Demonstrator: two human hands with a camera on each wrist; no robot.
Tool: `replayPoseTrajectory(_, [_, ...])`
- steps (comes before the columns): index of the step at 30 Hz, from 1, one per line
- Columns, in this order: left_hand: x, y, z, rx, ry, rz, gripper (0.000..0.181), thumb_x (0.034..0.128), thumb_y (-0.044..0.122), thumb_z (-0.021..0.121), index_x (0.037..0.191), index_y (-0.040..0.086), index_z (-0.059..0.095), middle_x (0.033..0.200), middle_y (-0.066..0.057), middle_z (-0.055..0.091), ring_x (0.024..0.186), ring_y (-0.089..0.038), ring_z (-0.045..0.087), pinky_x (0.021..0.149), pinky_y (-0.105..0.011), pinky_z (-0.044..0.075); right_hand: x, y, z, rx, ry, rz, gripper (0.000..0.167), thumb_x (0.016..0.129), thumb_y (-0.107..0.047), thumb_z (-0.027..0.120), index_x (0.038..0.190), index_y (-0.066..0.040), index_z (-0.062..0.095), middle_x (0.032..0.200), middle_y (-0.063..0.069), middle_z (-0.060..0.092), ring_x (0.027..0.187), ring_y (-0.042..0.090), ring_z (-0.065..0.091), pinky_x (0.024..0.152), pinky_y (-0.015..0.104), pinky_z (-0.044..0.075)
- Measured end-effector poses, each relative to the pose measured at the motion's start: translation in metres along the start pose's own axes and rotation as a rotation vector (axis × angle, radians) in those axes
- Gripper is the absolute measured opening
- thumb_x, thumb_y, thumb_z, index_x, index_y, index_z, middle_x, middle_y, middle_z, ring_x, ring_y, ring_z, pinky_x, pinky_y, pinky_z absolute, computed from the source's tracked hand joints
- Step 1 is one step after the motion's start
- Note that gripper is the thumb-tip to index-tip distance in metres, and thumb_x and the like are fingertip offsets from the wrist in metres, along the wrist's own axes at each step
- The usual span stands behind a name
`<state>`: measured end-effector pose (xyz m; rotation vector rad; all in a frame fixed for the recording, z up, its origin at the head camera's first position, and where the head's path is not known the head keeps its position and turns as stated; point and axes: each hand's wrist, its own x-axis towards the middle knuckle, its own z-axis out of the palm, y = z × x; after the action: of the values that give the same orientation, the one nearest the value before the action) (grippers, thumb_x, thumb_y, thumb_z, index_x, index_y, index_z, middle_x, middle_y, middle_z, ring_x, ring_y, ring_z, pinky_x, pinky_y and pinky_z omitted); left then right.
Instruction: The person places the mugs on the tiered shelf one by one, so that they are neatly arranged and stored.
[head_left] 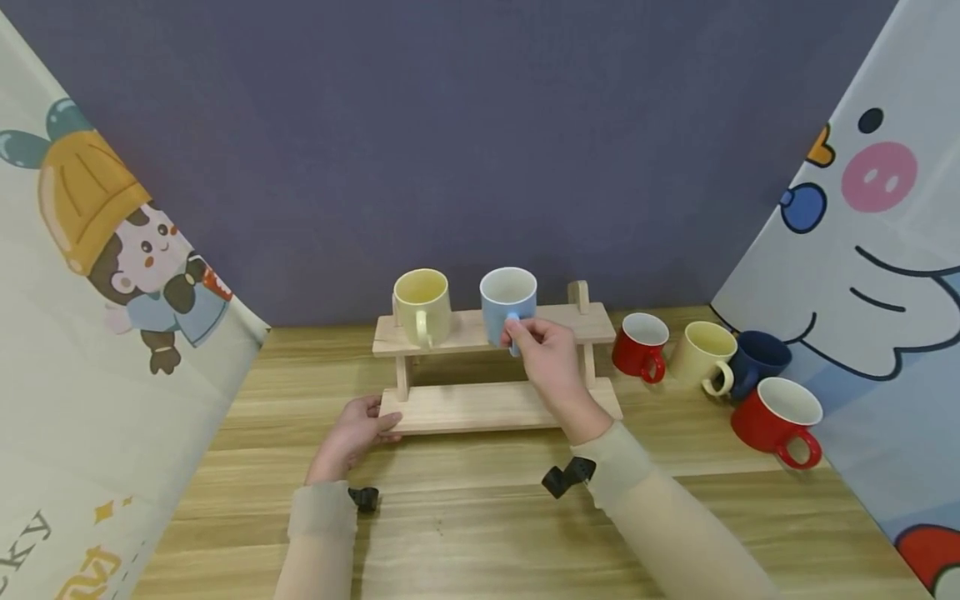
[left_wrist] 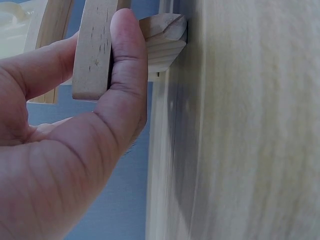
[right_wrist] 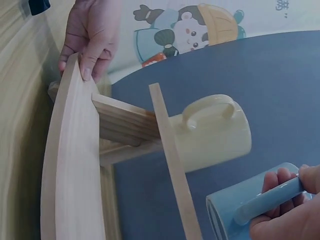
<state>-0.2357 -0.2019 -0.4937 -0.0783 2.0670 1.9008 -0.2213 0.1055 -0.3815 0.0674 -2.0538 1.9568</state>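
My right hand pinches the handle of a light blue mug at the upper board of a two-tier wooden rack. In the right wrist view, the blue mug is tilted, and a narrow gap shows between its base and the upper board. My left hand grips the left end of the lower board, thumb on top and fingers beneath; the left wrist view shows the board end between them. On the upper board's left side, a pale yellow mug stands upright, handle facing me.
Right of the rack stand a small red mug, another yellow mug, a dark blue mug and a larger red mug. A dark panel rises behind the wooden table; printed sheets flank both sides.
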Motion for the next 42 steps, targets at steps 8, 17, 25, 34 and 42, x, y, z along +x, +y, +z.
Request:
replayPoseTrajectory(8, [0.002, -0.001, 0.001, -0.019, -0.003, -0.003, 0.052, 0.1022, -0.003, 0.058, 0.145, -0.019, 0.034, 0.124, -0.031, 0.057, 0.099, -0.031, 0.066, 0.084, -0.044, 0.062, 0.002, 0.006, 0.017, 0.015, 0.025, 0.001, 0.024, 0.099, -0.016, 0.070, 0.090, 0.005, 0.074, 0.084, 0.012, 0.072, 0.086, 0.022, 0.065, 0.073, 0.027, 0.052])
replayPoseTrajectory(17, [0.000, 0.001, 0.000, -0.009, 0.000, 0.000, 0.052, 0.1028, -0.002, 0.058, 0.145, -0.018, 0.034, 0.124, -0.030, 0.057, 0.099, -0.031, 0.066, 0.084, -0.045, 0.062, 0.012, 0.005, 0.038, 0.034, 0.054, -0.005, 0.023, 0.099, -0.015, 0.071, 0.089, 0.005, 0.074, 0.084, 0.015, 0.072, 0.086, 0.024, 0.065, 0.074, 0.026, 0.053])
replayPoseTrajectory(25, [0.000, 0.001, 0.000, 0.005, -0.002, 0.004, 0.057, 0.1028, -0.001, 0.059, 0.148, -0.018, 0.029, 0.129, -0.032, 0.054, 0.101, -0.031, 0.065, 0.085, -0.045, 0.062, 0.015, 0.013, 0.046, 0.043, 0.054, 0.015, 0.026, 0.100, -0.019, 0.070, 0.086, 0.002, 0.073, 0.086, 0.012, 0.072, 0.090, 0.023, 0.065, 0.081, 0.033, 0.053])
replayPoseTrajectory(34, [0.000, 0.000, 0.000, 0.005, -0.001, 0.001, 0.061, 0.1028, -0.001, 0.059, 0.150, -0.018, 0.024, 0.130, -0.033, 0.051, 0.103, -0.033, 0.063, 0.085, -0.045, 0.062, 0.017, 0.018, 0.042, 0.022, 0.007, 0.046, 0.027, 0.101, -0.022, 0.069, 0.090, 0.002, 0.074, 0.089, 0.009, 0.072, 0.093, 0.023, 0.064, 0.082, 0.034, 0.052])
replayPoseTrajectory(42, [0.000, 0.000, 0.000, 0.009, -0.003, 0.007, 0.053, 0.1028, -0.001, 0.059, 0.146, -0.017, 0.033, 0.123, -0.030, 0.057, 0.098, -0.031, 0.065, 0.084, -0.045, 0.062, 0.019, 0.016, 0.035, -0.006, -0.058, 0.060, 0.031, 0.100, -0.029, 0.070, 0.095, 0.001, 0.076, 0.095, 0.009, 0.073, 0.098, 0.023, 0.065, 0.089, 0.038, 0.052])
